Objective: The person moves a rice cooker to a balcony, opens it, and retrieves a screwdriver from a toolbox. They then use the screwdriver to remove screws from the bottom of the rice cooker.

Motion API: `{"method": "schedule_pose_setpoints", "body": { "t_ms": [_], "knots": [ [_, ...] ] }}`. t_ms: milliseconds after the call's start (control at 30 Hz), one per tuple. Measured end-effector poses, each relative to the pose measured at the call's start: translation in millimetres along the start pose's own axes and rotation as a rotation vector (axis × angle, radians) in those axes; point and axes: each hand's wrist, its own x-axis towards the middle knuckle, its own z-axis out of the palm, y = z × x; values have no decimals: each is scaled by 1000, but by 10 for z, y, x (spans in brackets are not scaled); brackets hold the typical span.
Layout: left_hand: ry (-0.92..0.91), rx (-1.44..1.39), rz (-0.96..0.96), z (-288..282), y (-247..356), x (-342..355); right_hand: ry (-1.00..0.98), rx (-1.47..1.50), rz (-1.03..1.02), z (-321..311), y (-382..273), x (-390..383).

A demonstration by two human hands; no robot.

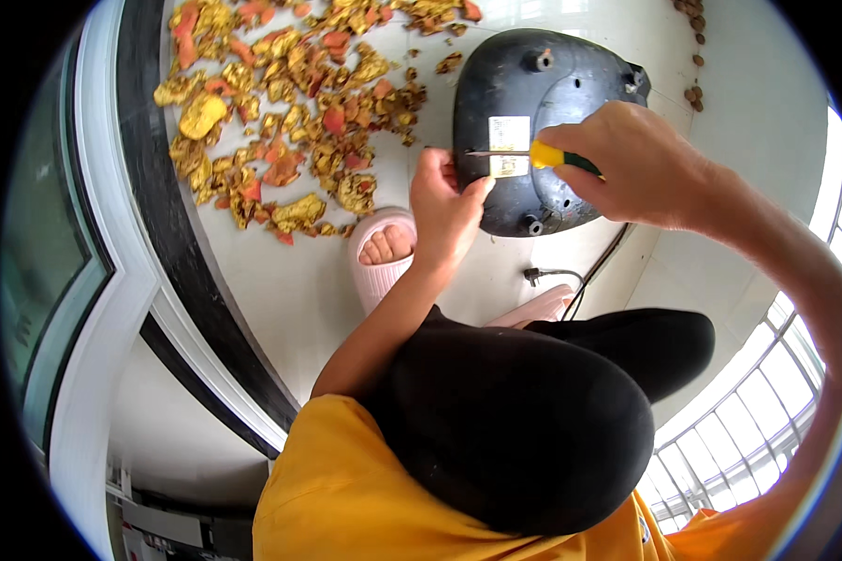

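Observation:
A black plastic appliance base (571,112) lies with its underside up on the floor, showing stubby round feet, holes and a white and yellow label (508,133). My right hand (631,159) is closed round the yellow and green handle of a screwdriver (544,155). Its thin metal shaft crosses the label, pointing left, with the tip close to the base's left edge. My left hand (447,208) grips that edge just below the tip, its thumb over the underside and its other fingers partly hidden. Whether the tip sits in a screw hole I cannot make out.
Dried yellow and orange peel-like pieces (299,122) cover the tiles at the far left. A black power plug (533,276) and its cord lie right of my pink slipper (376,271). Brown round things (696,56) line the far right; a railing (748,421) stands at right.

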Motion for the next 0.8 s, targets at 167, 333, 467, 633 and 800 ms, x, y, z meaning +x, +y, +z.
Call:
{"method": "schedule_pose_setpoints", "body": {
  "t_ms": [167, 333, 467, 633, 800],
  "knots": [
    [-47, -24, -11, -125, 48, 1, 186, 364, 199, 124, 181, -411],
    [-87, 184, 52, -328, 249, -7, 260, 805, 500, 548, 440, -1172],
    [-39, 306, 3, -365, 613, -5, 236, 1191, 555, 1065, 482, -1641],
    [-4, 171, 13, -268, 798, -44, 221, 1932, 488, 1798, 454, -1945],
    [-5, 55, -36, 7, 969, -264, 199, 2359, 175, 2339, 358, -2052]
  ]
}}
